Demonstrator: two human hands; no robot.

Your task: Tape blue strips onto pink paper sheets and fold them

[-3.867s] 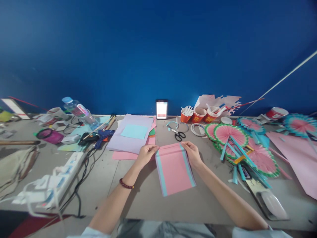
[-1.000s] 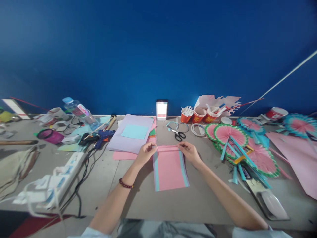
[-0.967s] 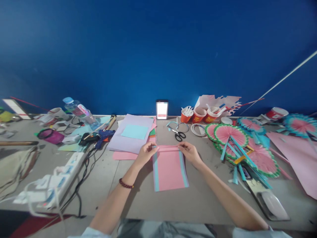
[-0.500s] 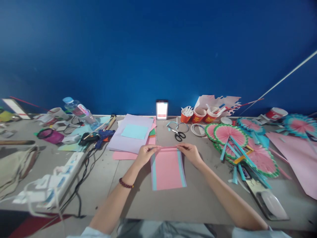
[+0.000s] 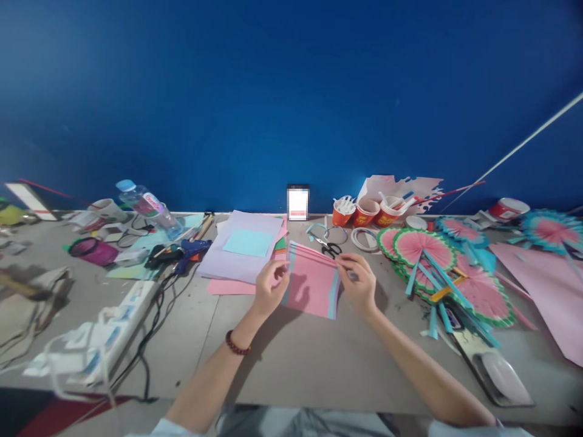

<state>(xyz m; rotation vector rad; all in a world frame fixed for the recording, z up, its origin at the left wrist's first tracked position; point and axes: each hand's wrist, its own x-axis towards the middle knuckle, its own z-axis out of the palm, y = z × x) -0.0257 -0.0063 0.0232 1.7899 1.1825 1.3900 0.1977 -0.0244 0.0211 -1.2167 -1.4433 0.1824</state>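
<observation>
A pink sheet of paper (image 5: 310,288) with light blue side strips lies tilted at the middle of the table, several narrow pleats along its far edge. My right hand (image 5: 359,282) pinches the far right corner at the pleats between thumb and fingers. Beside the sheet's left edge is my left hand (image 5: 272,285), fingers curled but apart, holding nothing; its shadow falls on the paper. Black-handled scissors (image 5: 331,247) lie just beyond the pleats, partly hidden by the paper.
Stacked lilac paper (image 5: 214,258) lies left, near a glue gun (image 5: 191,249), bottle (image 5: 148,203) and power strip (image 5: 122,328). Red paper cups (image 5: 365,215) and rolls of tape (image 5: 364,238) stand behind. Pleated paper fans (image 5: 421,249) and a mouse (image 5: 501,373) are on the right.
The pink sheet has turned clockwise, its near edge swinging away from me. My left hand has let go of the left corner and moved slightly nearer; the right still pinches its corner.
</observation>
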